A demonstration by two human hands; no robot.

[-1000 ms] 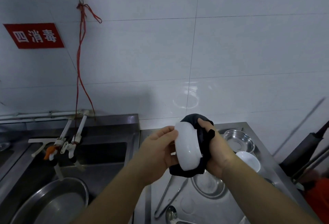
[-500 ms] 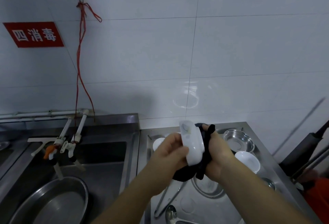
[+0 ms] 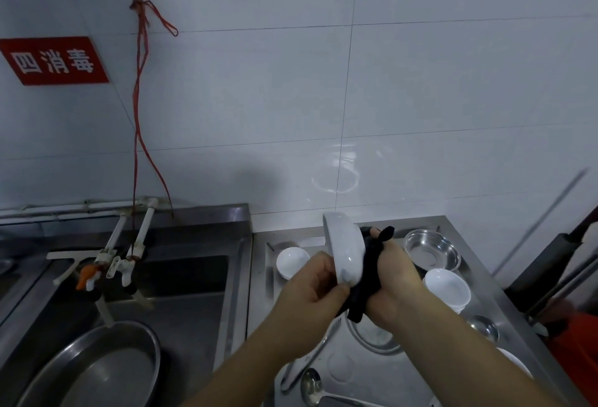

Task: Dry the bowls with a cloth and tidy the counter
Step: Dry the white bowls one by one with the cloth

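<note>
Bowl: white bowl point(image 3: 345, 252) held on edge at lower centre of frame, above the steel tabletop point(image 3: 430, 223).
Left hand: left hand point(image 3: 309, 299), fingers clenched on the bowl's lower rim.
Right hand: right hand point(image 3: 390, 280), fingers grasping a black cloth point(image 3: 364, 280) pressed against the bowl's far side.
Below: two white bowls point(image 3: 448, 288) and point(image 3: 292, 261), a steel bowl point(image 3: 432, 249), tongs point(image 3: 310, 361) and a ladle point(image 3: 312, 387).
Risk: likely slip from a wet rim held at one point only; drop onto crockery beneath, chipping either.
Hidden: bowl's inside and most right fingers behind cloth; wetness impossible to judge; lower right bowl cut off by the arm.
</note>
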